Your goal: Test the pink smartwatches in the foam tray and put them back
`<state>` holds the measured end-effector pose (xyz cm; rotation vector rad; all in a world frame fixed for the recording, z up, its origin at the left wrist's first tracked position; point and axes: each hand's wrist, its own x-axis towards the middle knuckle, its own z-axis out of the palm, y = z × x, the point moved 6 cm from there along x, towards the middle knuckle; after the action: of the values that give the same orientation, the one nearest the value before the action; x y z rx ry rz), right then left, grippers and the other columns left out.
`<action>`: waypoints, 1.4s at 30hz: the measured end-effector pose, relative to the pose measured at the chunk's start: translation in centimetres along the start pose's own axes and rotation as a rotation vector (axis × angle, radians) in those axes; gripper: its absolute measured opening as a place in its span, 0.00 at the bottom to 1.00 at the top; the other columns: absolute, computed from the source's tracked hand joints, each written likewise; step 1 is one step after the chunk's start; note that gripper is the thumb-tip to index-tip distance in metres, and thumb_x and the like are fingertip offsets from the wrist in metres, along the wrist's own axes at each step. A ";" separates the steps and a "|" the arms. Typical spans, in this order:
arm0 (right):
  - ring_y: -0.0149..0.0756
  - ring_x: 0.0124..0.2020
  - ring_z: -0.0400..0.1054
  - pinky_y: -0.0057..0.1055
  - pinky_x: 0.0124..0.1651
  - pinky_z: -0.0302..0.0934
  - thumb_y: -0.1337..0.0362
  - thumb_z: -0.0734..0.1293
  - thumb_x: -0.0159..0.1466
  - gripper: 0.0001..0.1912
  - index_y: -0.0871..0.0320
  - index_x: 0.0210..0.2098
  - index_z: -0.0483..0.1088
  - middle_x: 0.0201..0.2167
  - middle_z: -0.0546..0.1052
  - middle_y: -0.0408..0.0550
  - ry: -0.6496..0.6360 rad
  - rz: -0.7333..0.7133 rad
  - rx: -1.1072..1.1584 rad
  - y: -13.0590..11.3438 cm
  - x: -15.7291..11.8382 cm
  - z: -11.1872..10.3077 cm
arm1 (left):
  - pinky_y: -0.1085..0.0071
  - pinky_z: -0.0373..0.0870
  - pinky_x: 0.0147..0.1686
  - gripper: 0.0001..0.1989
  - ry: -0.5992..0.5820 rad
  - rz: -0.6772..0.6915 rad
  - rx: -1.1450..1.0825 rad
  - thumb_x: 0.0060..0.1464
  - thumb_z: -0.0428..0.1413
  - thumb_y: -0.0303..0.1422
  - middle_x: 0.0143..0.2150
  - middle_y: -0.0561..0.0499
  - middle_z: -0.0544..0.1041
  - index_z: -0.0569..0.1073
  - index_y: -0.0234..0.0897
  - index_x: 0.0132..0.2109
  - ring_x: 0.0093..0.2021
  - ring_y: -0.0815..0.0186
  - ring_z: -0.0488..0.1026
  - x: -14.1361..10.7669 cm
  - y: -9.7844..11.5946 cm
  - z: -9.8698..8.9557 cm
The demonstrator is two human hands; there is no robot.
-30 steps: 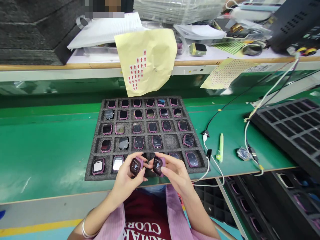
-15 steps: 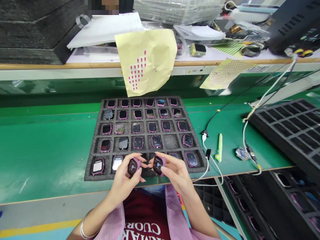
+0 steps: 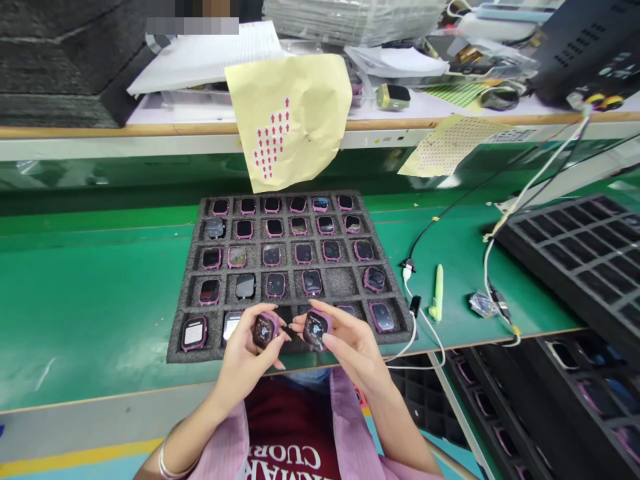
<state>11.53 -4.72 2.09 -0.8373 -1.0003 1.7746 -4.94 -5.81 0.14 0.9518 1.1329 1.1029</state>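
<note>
Turned more face-on, one watch (image 3: 315, 331) is grasped by the right hand (image 3: 358, 343); the left hand (image 3: 240, 367) grips a second watch (image 3: 264, 331).

The two watches I pinch, the left one (image 3: 265, 329) and the right one (image 3: 317, 329), have smooth, glossy black faces set in satin purple cases that look like metal or plastic; I cannot tell which. Under my fingers the tray (image 3: 339, 282) is matt, dark grey and grainy like foam, on a smooth green bench (image 3: 100, 300) with a soft shine. Beyond it, the yellow sheet (image 3: 320, 100) is creased matt paper, and the shelf edge (image 3: 190, 129) looks like wood.
</note>
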 end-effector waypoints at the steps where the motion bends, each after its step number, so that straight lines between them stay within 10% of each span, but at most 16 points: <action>1: 0.48 0.50 0.72 0.49 0.55 0.63 0.63 0.69 0.62 0.24 0.52 0.57 0.66 0.49 0.77 0.55 0.000 0.027 0.006 0.1 0.0 0.0 | 0.78 0.76 0.19 0.24 0.005 -0.008 -0.012 0.51 0.61 0.31 0.41 0.50 0.71 0.64 0.43 0.54 0.36 0.65 0.75 0.2 -0.1 -0.1; 13: 0.46 0.50 0.72 0.53 0.58 0.59 0.64 0.66 0.63 0.25 0.52 0.60 0.62 0.51 0.75 0.54 0.146 0.089 0.095 0.8 -0.1 -0.9 | 0.58 0.75 0.46 0.20 -0.122 -0.186 -0.396 0.53 0.57 0.28 0.48 0.44 0.76 0.63 0.41 0.52 0.50 0.56 0.74 0.5 0.5 0.3; 35: 0.43 0.42 0.76 0.42 0.45 0.73 0.62 0.66 0.65 0.22 0.53 0.58 0.65 0.49 0.76 0.53 0.227 -0.007 -0.106 0.8 -0.3 -0.6 | 0.60 0.79 0.39 0.14 -0.188 -0.123 -0.250 0.59 0.51 0.30 0.47 0.47 0.73 0.63 0.42 0.52 0.44 0.61 0.75 0.2 0.7 0.6; 42: 0.45 0.53 0.70 0.47 0.56 0.64 0.68 0.70 0.60 0.40 0.50 0.66 0.48 0.56 0.69 0.56 0.007 -0.013 -0.189 0.6 -0.4 0.0 | 0.69 0.79 0.33 0.16 -0.124 -0.030 -0.139 0.55 0.56 0.30 0.47 0.49 0.70 0.64 0.42 0.51 0.42 0.63 0.74 0.4 1.0 -0.1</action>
<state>11.43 -5.25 1.62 -0.9508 -1.1798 1.6833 -5.18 -5.24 0.98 0.8798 0.9544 1.0687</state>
